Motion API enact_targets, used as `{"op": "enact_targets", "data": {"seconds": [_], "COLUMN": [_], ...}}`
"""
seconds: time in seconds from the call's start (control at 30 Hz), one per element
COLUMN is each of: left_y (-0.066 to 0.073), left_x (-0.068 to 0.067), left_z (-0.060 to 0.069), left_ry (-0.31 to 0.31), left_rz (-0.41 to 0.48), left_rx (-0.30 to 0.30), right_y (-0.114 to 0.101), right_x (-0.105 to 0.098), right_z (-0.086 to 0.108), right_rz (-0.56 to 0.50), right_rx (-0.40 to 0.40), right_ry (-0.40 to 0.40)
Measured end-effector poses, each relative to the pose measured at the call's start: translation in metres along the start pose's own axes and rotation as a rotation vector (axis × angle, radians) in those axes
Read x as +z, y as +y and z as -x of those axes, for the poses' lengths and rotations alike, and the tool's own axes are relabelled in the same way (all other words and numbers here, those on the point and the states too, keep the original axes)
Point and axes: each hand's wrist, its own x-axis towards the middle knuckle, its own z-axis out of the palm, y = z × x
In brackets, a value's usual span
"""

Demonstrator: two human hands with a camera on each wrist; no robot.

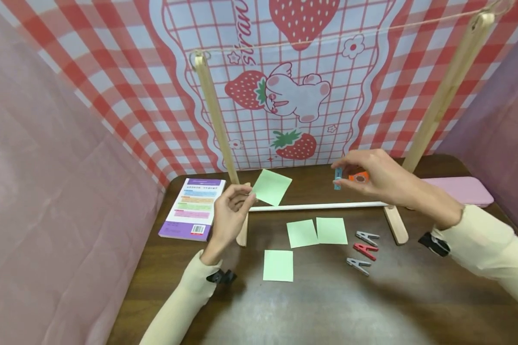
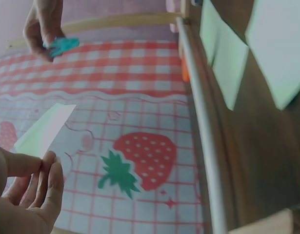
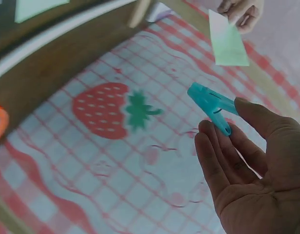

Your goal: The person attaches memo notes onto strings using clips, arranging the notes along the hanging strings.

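Note:
My left hand (image 1: 232, 213) pinches a green paper square (image 1: 272, 187) by its lower left corner, raised off the table beside the left post. In the left wrist view the paper (image 2: 45, 129) sticks up from the thumb and fingertips of my left hand (image 2: 28, 190). My right hand (image 1: 382, 177) holds a blue clothespin (image 1: 337, 178) between thumb and fingers, above the table's back part. The right wrist view shows the clothespin (image 3: 210, 105) with its handle ends between the thumb and fingers of my right hand (image 3: 267, 170). Paper and clothespin are apart.
Three green squares (image 1: 278, 265) lie on the table; right of them are two grey clothespins (image 1: 358, 265) and a red one (image 1: 365, 250). A string (image 1: 285, 44) spans two wooden posts (image 1: 217, 120), joined low by a white rod (image 1: 319, 206). Around stand a book (image 1: 192, 208), pink case (image 1: 459, 190) and orange object (image 1: 359, 177).

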Motion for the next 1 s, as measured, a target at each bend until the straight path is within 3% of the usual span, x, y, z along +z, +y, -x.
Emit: {"op": "enact_targets", "data": {"seconds": [0.27,0.57,0.83,1.0], "left_y": [0.022,0.052,0.072,0.083], "left_x": [0.007,0.014,0.023,0.025], "left_z": [-0.015,-0.044,-0.067,-0.080], "left_ry": [0.094,0.216,0.224,0.265], "left_rz": [0.103,0.199,0.273,0.299], "left_rx": [0.112,0.201,0.236,0.275], "right_y": [-0.032,-0.063,-0.077,-0.082], "right_x": [-0.030,-0.059,-0.078,-0.086], "right_z": [-0.041,-0.083,-0.110,-0.129], "right_rz": [-0.003,-0.056,-0.018,-0.031], "right_rx": [-0.085,-0.024,0.014,0.004], "right_ry": [0.084,0.178,0.202,0.251]}}
